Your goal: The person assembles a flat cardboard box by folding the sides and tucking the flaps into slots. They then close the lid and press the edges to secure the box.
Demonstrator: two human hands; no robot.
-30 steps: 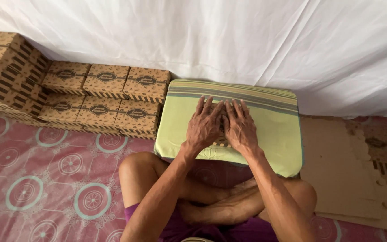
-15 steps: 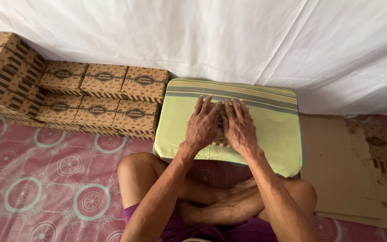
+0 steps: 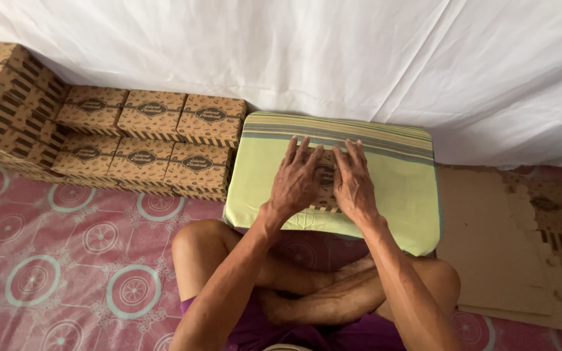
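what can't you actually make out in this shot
- Head view: the patterned box on the green cushion lies mostly under the left hand and right hand, so its shape and whether it is closed cannot be told.
- The stacked boxes run off the left edge; their count is unknown.
- The flat cardboard is cut off at the right edge.

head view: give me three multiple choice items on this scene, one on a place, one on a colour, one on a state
1. Where do the finished patterned boxes sit?
A. left of the cushion
B. on the cushion
C. on the person's lap

2. What colour is the cushion mostly?
A. red
B. light green
C. black

3. How are the left hand and right hand?
A. raised in the air
B. flat, side by side on a small box
C. on the knees

Answers: 1 A, stacked along the white cloth; 2 B, striped only at the far edge; 3 B, palms down covering it.
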